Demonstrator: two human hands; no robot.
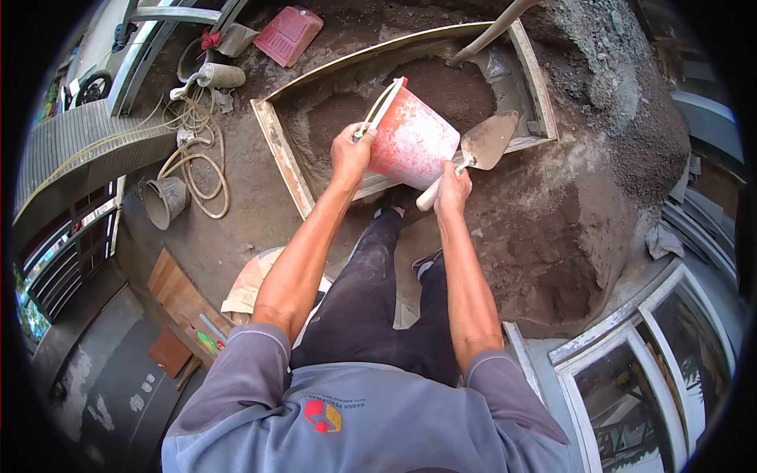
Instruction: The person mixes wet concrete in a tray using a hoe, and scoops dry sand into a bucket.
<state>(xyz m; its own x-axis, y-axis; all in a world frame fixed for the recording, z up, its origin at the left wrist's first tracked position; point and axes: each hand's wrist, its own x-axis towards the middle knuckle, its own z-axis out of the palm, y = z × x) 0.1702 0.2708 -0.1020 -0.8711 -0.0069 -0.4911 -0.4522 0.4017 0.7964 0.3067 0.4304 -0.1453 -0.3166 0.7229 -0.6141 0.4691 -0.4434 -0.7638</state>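
A red bucket (414,138), smeared with pale dried mortar, is tipped on its side over the near edge of a wooden mixing trough (285,158). My left hand (351,154) is closed on the bucket at its rim, by the light-coloured handle. Low against the bucket's base is my right hand (453,189), its fingers wrapped around a trowel (490,142). The trowel's blade points up and right, past the bucket's bottom. Dark sandy material (449,91) lies inside the trough, and the bucket's mouth faces it. The inside of the bucket is hidden.
A long wooden handle (493,33) leans into the trough. Sand and gravel (615,87) are heaped at the right. Left are a coiled hose (213,169), a grey bucket (164,201) and a pink tray (289,35). Window frames (631,378) lie at lower right.
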